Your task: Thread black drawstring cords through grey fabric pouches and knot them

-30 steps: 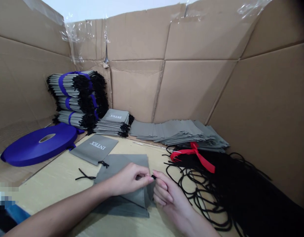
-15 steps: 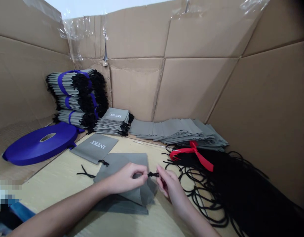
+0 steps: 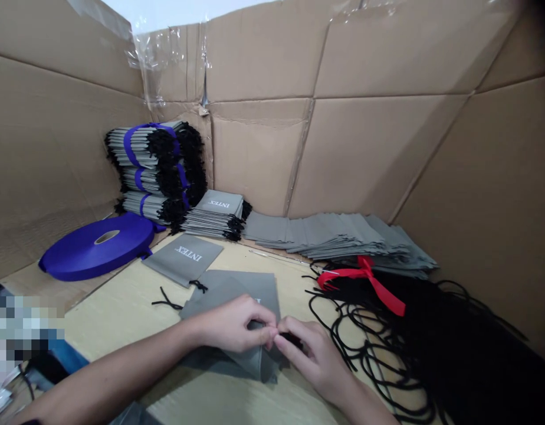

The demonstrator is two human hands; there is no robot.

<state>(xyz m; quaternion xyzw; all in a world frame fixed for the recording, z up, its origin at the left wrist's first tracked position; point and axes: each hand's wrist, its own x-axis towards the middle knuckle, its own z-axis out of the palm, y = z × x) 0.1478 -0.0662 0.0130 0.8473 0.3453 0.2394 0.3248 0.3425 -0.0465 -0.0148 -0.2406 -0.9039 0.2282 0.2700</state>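
My left hand (image 3: 241,323) is closed in a pinch over a grey drawstring pouch (image 3: 250,283) that lies on the table. Its thumb and index fingertip meet those of my right hand (image 3: 314,354), which pinches too. Between them is the pouch's black drawstring cord, now mostly covered by the fingers; a dark bit of it shows under the right fingers. Loose black cord ends (image 3: 166,299) stick out at the pouch's left side. Behind it lies a flat grey pouch printed INTEX (image 3: 184,257), its small black cord knot near my left hand.
A purple ribbon roll (image 3: 78,254) lies at the left, before strapped pouch bundles (image 3: 140,147). Another INTEX pouch stack (image 3: 213,218) and a row of grey pouches (image 3: 334,236) line the cardboard wall (image 3: 370,136). Black cords (image 3: 467,354) with a red ribbon (image 3: 383,289) lie right.
My right hand has come in to meet the left fingertips; the black cord knot that showed between them is now covered. The view has shifted, with the surroundings appearing further right.
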